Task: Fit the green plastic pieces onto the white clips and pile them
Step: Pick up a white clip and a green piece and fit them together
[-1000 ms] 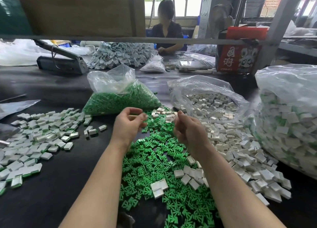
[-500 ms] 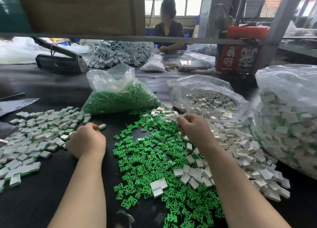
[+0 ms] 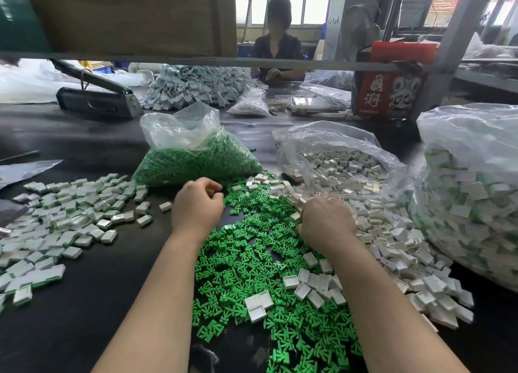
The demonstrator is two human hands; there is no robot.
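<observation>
You are at the picking stage of a fresh cycle: both hands are down among the loose parts in the middle of the frame, gathering the two halves of the next assembly. Your left hand (image 3: pixel 197 205) sits at the upper left edge of the green pieces (image 3: pixel 252 266), fingers curled under with the fingertips close to the thumb; it may be pinching a green piece, but the knuckles hide what, if anything, is in there, so I cannot tell. Your right hand (image 3: pixel 325 221) is palm-down where the green spread meets the white clips (image 3: pixel 386 232), fingers curled into the pile; whether it has a clip is also hidden. Supplies sit above: a bag of green pieces (image 3: pixel 196 159) at centre, a bag of clips (image 3: pixel 342 162) to its right. The finished pile (image 3: pixel 64 215) lies at the left of the frame on the dark table (image 3: pixel 92 302), well apart from both hands, and a large bag of finished ones (image 3: pixel 471 204) fills the right edge. The next move, I judge, calls for lifting one part in each hand, bringing them together above the table, turning the green piece to line up with the clip's open side, and pressing until seated. Then the left hand has to carry it across to the left pile.
</observation>
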